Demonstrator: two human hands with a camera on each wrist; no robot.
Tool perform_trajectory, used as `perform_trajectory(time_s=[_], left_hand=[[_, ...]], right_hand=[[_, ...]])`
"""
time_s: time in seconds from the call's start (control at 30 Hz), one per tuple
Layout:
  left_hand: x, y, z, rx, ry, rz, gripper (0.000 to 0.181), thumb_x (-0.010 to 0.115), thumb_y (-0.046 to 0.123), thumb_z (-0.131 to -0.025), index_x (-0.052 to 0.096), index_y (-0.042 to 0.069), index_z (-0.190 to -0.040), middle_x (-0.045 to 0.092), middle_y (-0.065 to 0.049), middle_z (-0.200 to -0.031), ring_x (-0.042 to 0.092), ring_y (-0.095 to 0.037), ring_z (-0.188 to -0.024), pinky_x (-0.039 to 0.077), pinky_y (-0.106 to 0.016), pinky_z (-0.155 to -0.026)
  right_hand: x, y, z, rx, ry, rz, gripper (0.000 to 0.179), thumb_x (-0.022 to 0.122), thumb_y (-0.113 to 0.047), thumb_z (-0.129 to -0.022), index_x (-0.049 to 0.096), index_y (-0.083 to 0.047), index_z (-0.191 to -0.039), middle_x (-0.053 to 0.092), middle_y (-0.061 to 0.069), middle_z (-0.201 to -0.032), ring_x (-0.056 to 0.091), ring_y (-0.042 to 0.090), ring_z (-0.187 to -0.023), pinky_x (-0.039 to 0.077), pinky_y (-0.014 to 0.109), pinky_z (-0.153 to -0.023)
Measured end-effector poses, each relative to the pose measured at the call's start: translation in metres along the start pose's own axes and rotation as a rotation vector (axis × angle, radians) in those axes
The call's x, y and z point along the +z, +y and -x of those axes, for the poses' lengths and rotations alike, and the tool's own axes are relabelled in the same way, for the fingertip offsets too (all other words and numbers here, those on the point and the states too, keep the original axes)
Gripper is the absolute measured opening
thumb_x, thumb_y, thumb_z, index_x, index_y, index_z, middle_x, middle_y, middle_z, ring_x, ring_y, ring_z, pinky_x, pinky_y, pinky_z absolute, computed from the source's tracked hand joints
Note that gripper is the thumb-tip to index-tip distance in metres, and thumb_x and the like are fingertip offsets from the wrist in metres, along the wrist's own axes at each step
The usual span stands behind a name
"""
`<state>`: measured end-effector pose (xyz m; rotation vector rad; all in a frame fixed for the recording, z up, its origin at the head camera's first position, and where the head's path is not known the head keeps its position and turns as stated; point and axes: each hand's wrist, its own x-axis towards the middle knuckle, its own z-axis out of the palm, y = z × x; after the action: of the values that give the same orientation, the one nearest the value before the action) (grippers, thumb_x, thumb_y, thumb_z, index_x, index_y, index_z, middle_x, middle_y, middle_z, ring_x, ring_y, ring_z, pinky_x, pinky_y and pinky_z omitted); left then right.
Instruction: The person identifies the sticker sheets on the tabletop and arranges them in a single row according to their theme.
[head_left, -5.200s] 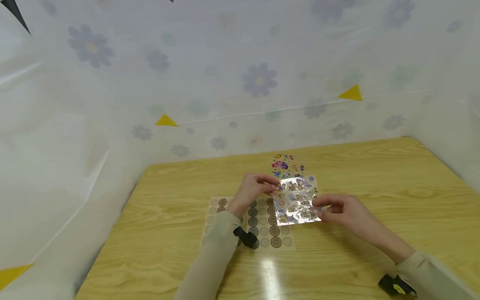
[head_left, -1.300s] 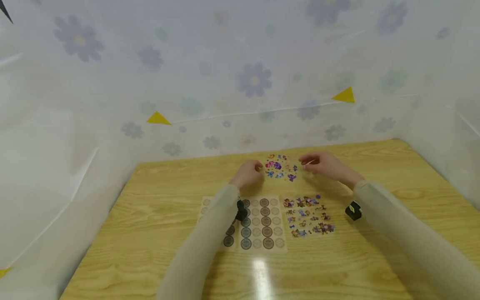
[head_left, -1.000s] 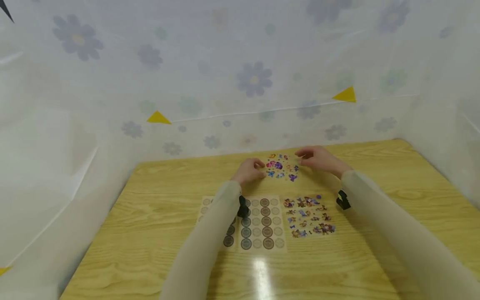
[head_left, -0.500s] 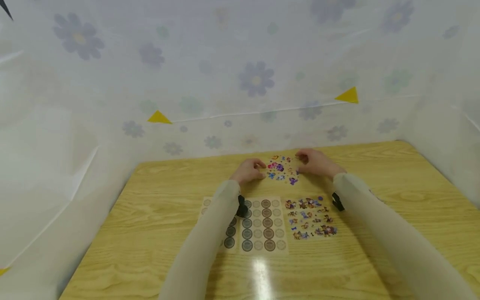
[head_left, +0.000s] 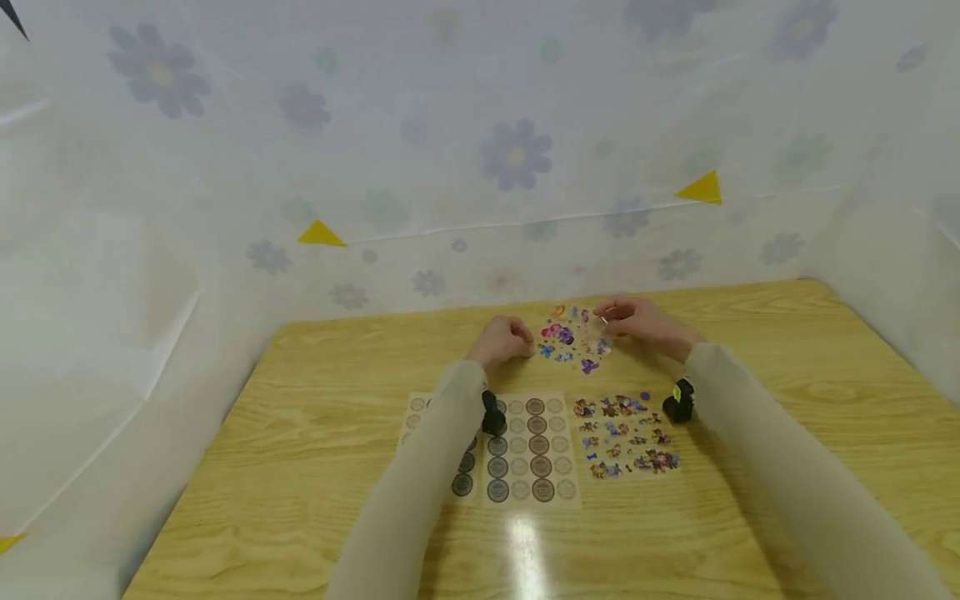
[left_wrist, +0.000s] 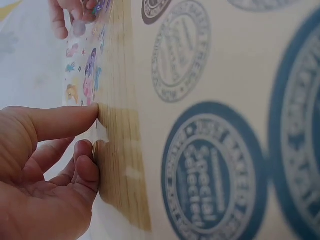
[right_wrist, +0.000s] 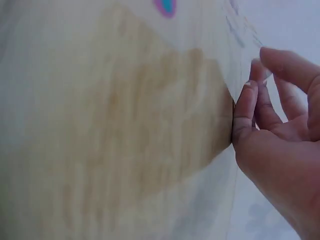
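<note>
A clear sticker sheet (head_left: 561, 337) with small colourful cartoon figures lies near the table's back edge, between both hands. My right hand (head_left: 637, 323) pinches its right edge, which lifts slightly and catches the light. At its left edge, my left hand (head_left: 504, 342) rests low over the table. In the left wrist view this hand's thumb and curled fingers (left_wrist: 87, 167) stand a little apart at the sheet's edge; whether they pinch it I cannot tell. In the right wrist view the right thumb (right_wrist: 287, 65) and forefinger come together at the clear film.
Nearer on the wooden table (head_left: 315, 500) lie a sheet of round seal stickers (head_left: 528, 450), partly covered by the left sleeve (head_left: 420, 492), and another clear cartoon sticker sheet (head_left: 626, 437) to its right. A flower-patterned white curtain (head_left: 420, 183) stands behind the table.
Earlier both hands held the shiny cartoon sheet, which now lies beside the seal stickers. The hands then moved to the back sheet; its right side has just risen in the right hand.
</note>
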<state>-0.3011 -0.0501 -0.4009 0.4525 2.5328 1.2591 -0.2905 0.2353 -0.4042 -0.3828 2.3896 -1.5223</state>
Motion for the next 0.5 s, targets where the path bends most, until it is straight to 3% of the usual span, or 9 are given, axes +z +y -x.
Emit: perform_trajectory(time_s=[0.13, 0.33, 0.5], left_hand=[[0.0018, -0.0006, 0.0004, -0.007, 0.005, 0.036, 0.012, 0.07, -0.001, -0.086, 0.069, 0.0, -0.099, 0.061, -0.007, -0.087, 0.051, -0.018, -0.074, 0.042, -0.027, -0.065], [0.0026, -0.0039, -0.0022, -0.01, -0.002, 0.088, 0.02, 0.069, -0.005, -0.085, 0.07, -0.001, -0.105, 0.062, -0.01, -0.099, 0.048, -0.017, -0.08, 0.04, -0.025, -0.066], [0.0024, -0.0066, -0.0036, -0.002, -0.026, 0.12, 0.029, 0.066, -0.009, -0.083, 0.071, -0.001, -0.11, 0.064, -0.013, -0.11, 0.053, -0.021, -0.094, 0.045, -0.028, -0.079]], right_hand=[[-0.0028, 0.0025, 0.0026, 0.017, 0.002, -0.033, 0.036, 0.061, -0.015, -0.098, 0.057, 0.0, -0.131, 0.051, 0.02, -0.135, 0.052, 0.027, -0.104, 0.045, 0.037, -0.08], [-0.0058, 0.0035, 0.0026, 0.034, -0.014, -0.015, 0.037, 0.061, -0.018, -0.098, 0.06, -0.002, -0.132, 0.056, 0.017, -0.136, 0.057, 0.019, -0.106, 0.047, 0.032, -0.085], [-0.0063, 0.005, 0.0035, 0.046, -0.021, -0.039, 0.039, 0.062, -0.013, -0.097, 0.058, 0.0, -0.134, 0.056, 0.019, -0.135, 0.059, 0.018, -0.099, 0.049, 0.032, -0.081]])
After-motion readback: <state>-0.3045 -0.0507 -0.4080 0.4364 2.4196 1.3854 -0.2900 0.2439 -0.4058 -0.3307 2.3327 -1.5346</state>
